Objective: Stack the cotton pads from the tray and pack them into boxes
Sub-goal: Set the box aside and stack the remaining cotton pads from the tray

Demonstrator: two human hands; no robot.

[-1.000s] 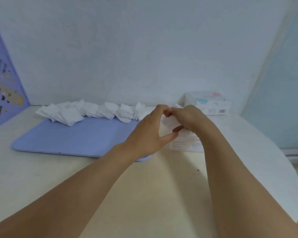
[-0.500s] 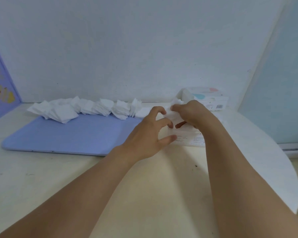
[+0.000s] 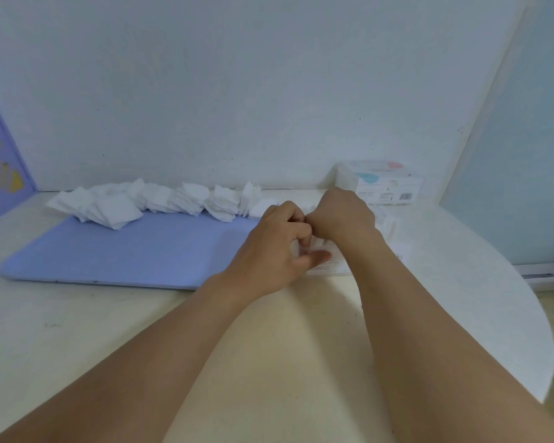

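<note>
White cotton pads (image 3: 186, 199) line the tray (image 3: 125, 251) left of both hands; left hand (image 3: 277, 247) and right hand (image 3: 343, 214), fingers curled, seemingly pinch pads above a box (image 3: 330, 266). Next: seating them squarely.

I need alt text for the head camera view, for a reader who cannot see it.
Two bare hands, left hand and right hand, meet over a white box beside a blue tray. Loose cotton pads line the tray's far edge.
</note>
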